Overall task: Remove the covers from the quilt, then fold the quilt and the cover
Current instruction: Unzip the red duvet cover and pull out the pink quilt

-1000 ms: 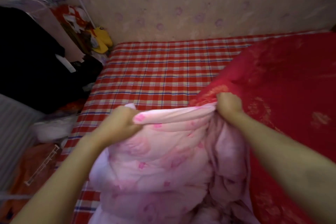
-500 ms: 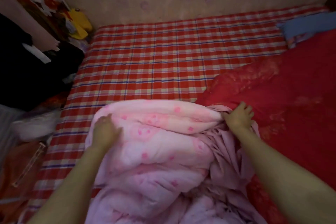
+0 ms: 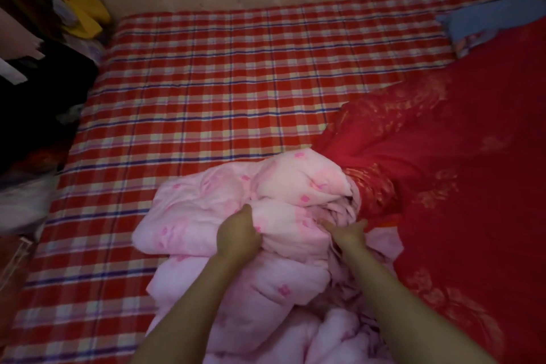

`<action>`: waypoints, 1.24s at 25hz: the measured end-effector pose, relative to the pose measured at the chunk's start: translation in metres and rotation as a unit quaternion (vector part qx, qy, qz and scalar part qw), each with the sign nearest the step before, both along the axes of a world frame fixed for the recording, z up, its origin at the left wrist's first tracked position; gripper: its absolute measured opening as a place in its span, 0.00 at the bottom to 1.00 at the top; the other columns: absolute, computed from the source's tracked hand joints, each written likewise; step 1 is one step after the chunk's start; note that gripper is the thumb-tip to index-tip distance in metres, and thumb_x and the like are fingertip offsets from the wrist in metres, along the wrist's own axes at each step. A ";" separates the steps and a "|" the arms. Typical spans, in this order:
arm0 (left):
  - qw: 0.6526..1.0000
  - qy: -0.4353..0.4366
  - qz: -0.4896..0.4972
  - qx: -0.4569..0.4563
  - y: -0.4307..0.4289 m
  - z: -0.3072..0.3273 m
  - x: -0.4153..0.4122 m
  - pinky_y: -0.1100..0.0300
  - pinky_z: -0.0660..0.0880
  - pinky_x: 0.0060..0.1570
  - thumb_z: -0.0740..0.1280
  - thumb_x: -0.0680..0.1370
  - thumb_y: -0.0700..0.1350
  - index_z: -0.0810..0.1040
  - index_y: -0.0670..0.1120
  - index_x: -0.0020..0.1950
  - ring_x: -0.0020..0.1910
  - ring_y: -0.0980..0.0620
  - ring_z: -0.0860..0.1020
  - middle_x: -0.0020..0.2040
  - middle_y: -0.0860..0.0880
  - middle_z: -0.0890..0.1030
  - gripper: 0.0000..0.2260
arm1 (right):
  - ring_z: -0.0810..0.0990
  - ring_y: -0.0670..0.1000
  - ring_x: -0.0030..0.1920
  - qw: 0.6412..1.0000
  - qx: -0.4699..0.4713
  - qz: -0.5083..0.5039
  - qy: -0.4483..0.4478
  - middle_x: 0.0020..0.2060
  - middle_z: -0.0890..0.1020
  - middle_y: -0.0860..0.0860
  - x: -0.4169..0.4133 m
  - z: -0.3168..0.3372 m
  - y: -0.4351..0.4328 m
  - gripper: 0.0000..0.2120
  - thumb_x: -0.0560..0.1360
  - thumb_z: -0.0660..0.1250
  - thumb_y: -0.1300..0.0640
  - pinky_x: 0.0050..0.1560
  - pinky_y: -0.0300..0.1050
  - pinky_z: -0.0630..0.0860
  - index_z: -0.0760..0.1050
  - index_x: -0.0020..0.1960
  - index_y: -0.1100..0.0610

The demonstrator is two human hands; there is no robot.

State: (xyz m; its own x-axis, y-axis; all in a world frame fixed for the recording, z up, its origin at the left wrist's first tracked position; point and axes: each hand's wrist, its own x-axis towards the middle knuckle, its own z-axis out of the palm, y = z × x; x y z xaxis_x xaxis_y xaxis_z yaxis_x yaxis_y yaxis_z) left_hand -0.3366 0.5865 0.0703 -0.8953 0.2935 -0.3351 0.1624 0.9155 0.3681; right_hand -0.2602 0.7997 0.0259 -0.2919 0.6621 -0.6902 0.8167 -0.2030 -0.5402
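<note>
Pink quilt (image 3: pixel 295 180) bunched at near centre on the plaid sheet (image 3: pixel 206 83), far right end touching the red cover (image 3: pixel 458 186), seemingly drawn out there for folding. Left hand (image 3: pixel 237 233) clenched on a quilt fold, probably to gather the bulk. Right hand (image 3: pixel 347 235) just right of it, fingers buried in creases; grip impossible to tell. Counted: one quilt, one red cover, two hands, one blue cloth (image 3: pixel 496 21) far right, one yellow bundle (image 3: pixel 85 18) far left.
</note>
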 end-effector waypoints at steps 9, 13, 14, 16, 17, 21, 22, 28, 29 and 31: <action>0.987 0.128 0.096 0.022 -0.136 0.126 -0.135 0.48 0.75 0.47 0.63 0.65 0.48 0.78 0.40 0.56 0.50 0.36 0.79 0.49 0.36 0.81 0.22 | 0.79 0.65 0.52 0.788 0.478 0.387 -0.037 0.51 0.80 0.63 -0.094 0.166 0.100 0.13 0.71 0.62 0.65 0.49 0.53 0.74 0.77 0.54 0.60; 0.973 0.021 0.230 -0.007 -0.143 0.063 -0.157 0.50 0.73 0.56 0.67 0.73 0.38 0.74 0.37 0.62 0.57 0.36 0.76 0.57 0.35 0.78 0.17 | 0.77 0.67 0.54 0.816 0.516 0.260 0.012 0.55 0.76 0.64 -0.117 0.171 0.110 0.19 0.70 0.61 0.66 0.53 0.56 0.72 0.69 0.61 0.59; 0.969 -0.010 0.245 -0.040 -0.139 0.047 -0.155 0.49 0.72 0.59 0.68 0.74 0.39 0.73 0.36 0.63 0.60 0.36 0.74 0.59 0.34 0.76 0.19 | 0.75 0.67 0.58 0.857 0.466 0.218 0.026 0.59 0.74 0.64 -0.113 0.157 0.104 0.25 0.70 0.64 0.65 0.57 0.57 0.70 0.65 0.67 0.59; 0.971 -0.004 0.221 -0.091 -0.118 0.025 -0.139 0.47 0.69 0.61 0.68 0.71 0.43 0.71 0.36 0.63 0.61 0.34 0.72 0.61 0.33 0.73 0.23 | 0.68 0.63 0.67 0.921 0.349 0.170 0.021 0.68 0.66 0.64 -0.073 0.128 0.092 0.43 0.67 0.74 0.55 0.64 0.56 0.66 0.54 0.75 0.58; 0.984 0.044 0.162 -0.060 -0.101 0.020 -0.122 0.46 0.69 0.61 0.67 0.70 0.46 0.73 0.36 0.61 0.59 0.34 0.73 0.59 0.34 0.74 0.23 | 0.64 0.62 0.70 0.937 0.302 0.174 -0.017 0.71 0.63 0.63 -0.044 0.110 0.085 0.51 0.64 0.77 0.49 0.67 0.57 0.64 0.50 0.76 0.57; 0.966 -0.092 -0.217 0.105 -0.006 0.012 0.025 0.53 0.69 0.61 0.64 0.61 0.71 0.72 0.39 0.64 0.60 0.42 0.74 0.59 0.41 0.76 0.44 | 0.50 0.66 0.74 0.943 0.085 0.162 -0.279 0.75 0.46 0.64 0.116 0.028 0.036 0.64 0.58 0.75 0.34 0.70 0.65 0.56 0.37 0.76 0.52; 0.945 -0.188 -0.259 0.065 0.007 0.015 0.064 0.52 0.66 0.66 0.64 0.54 0.77 0.64 0.39 0.71 0.67 0.42 0.70 0.67 0.40 0.71 0.57 | 0.51 0.66 0.74 0.937 0.073 0.134 -0.314 0.75 0.46 0.64 0.154 0.014 0.015 0.63 0.59 0.75 0.34 0.70 0.66 0.57 0.37 0.76 0.52; 0.876 -0.293 -0.335 -0.187 -0.011 -0.064 0.169 0.47 0.58 0.70 0.47 0.39 0.85 0.52 0.38 0.76 0.73 0.41 0.61 0.73 0.37 0.62 0.75 | 0.66 0.64 0.69 0.945 0.063 -0.088 -0.310 0.71 0.60 0.66 0.279 -0.022 -0.061 0.57 0.64 0.75 0.41 0.65 0.58 0.66 0.42 0.77 0.59; 0.872 -0.300 -0.344 -0.177 -0.009 -0.073 0.163 0.53 0.66 0.65 0.55 0.46 0.83 0.64 0.40 0.72 0.68 0.44 0.70 0.68 0.40 0.71 0.65 | 0.70 0.63 0.66 0.952 0.051 -0.074 -0.291 0.69 0.66 0.65 0.282 -0.024 -0.059 0.52 0.65 0.75 0.43 0.63 0.53 0.69 0.49 0.76 0.63; 0.862 -0.329 -0.352 -0.157 0.000 -0.079 0.148 0.58 0.73 0.54 0.72 0.59 0.67 0.74 0.42 0.62 0.56 0.48 0.78 0.59 0.44 0.78 0.40 | 0.73 0.60 0.65 0.956 0.031 -0.029 -0.291 0.66 0.72 0.63 0.280 -0.023 -0.049 0.39 0.68 0.74 0.45 0.61 0.48 0.70 0.64 0.69 0.66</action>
State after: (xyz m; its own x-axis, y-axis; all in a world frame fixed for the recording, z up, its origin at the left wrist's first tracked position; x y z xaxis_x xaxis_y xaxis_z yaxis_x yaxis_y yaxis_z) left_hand -0.1884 0.5869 -0.0089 -0.1193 0.4890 -0.8641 0.5685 0.7472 0.3443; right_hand 0.0201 0.7507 0.0029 0.1677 0.7101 -0.6839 0.9707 -0.2400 -0.0111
